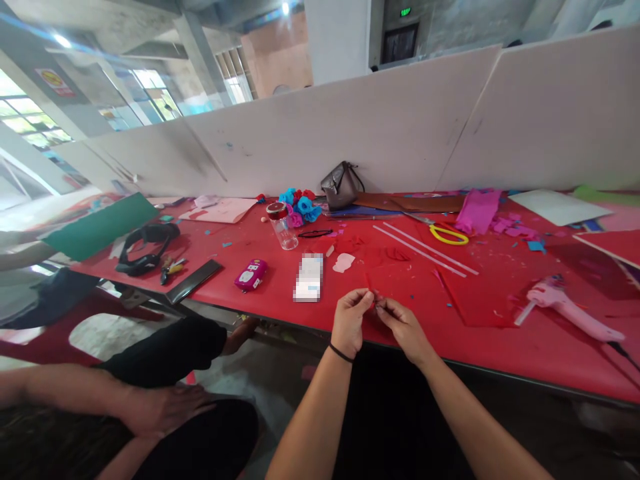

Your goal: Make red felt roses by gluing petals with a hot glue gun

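Observation:
My left hand (pixel 351 319) and my right hand (pixel 404 328) meet above the front edge of the red table (pixel 270 303), fingertips pinched close together. A small, thin red piece (pixel 369 281), which looks like paper, pokes up from the left fingertips; most of it is hidden. The right fingertips press at the same spot, and what they grip is too small to make out. Just beyond the hands lie a pale pink paper scrap (pixel 344 262) and crumpled red scraps (pixel 397 254). A red sheet (pixel 483 307) lies right of my right hand.
Yellow-handled scissors (pixel 449 234), two clear sticks (pixel 425 249) and a pink glue gun (pixel 575 310) lie to the right. Leftward are a blurred-out phone (pixel 309 277), a purple case (pixel 251 275), a jar (pixel 283 228) and paper flowers (pixel 301 207). Another person's hand (pixel 167 408) rests at lower left.

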The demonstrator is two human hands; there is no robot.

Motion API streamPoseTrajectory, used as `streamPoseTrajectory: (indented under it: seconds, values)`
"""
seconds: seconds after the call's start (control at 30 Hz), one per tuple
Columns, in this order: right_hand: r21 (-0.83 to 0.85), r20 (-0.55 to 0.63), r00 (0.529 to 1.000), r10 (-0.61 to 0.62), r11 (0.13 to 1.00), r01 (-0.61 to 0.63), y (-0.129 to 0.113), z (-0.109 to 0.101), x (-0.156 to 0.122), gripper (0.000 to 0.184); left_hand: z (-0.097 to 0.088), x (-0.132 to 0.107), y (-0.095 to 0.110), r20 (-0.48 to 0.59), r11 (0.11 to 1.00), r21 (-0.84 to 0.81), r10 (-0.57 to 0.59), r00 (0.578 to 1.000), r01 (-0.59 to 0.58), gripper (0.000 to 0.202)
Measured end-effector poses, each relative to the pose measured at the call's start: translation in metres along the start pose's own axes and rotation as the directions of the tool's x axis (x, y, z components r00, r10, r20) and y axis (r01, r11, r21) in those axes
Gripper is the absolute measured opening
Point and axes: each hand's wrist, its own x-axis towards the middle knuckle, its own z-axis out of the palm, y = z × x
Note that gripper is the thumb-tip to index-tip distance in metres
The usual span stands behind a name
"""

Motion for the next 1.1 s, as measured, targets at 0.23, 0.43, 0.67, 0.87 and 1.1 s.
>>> streamPoseTrajectory:
  seconds: [0.23, 0.43, 0.67, 0.87, 1.1]
  values:
    - [0.052, -0.03, 1.0, -0.003, 0.999, 0.004, 0.002, -0.005, -0.004, 0.029, 0.006, 0.0, 0.0, -0.067, 1.0, -0.025, 0.001, 0.998, -0.002, 0.029]
    - [0.111, -0.037, 0.999, 0.014, 0.994, -0.009, 0.003, -0.005, -0.005, 0.028, 0.007, 0.0, 0.005, 0.038, 0.993, -0.004, -0.118, 0.992, 0.118, 0.031]
    - [0.014, -0.027, 1.0, -0.008, 1.0, 0.008, 0.004, -0.006, -0.004, 0.027, 0.007, 0.0, 0.007, -0.055, 0.99, -0.048, -0.139, 0.989, 0.136, 0.03]
    - [-0.062, -0.012, 1.0, -0.02, 0.998, 0.02, 0.001, -0.003, -0.005, 0.026, 0.004, -0.006, 0.006, -0.045, 0.989, -0.071, -0.136, 0.99, 0.133, 0.032]
    - [-0.059, -0.072, 0.995, -0.064, 0.996, 0.06, -0.004, -0.004, -0.003, 0.032, -0.008, -0.017, 0.01, 0.01, 0.991, -0.137, 0.007, 1.0, -0.005, 0.036]
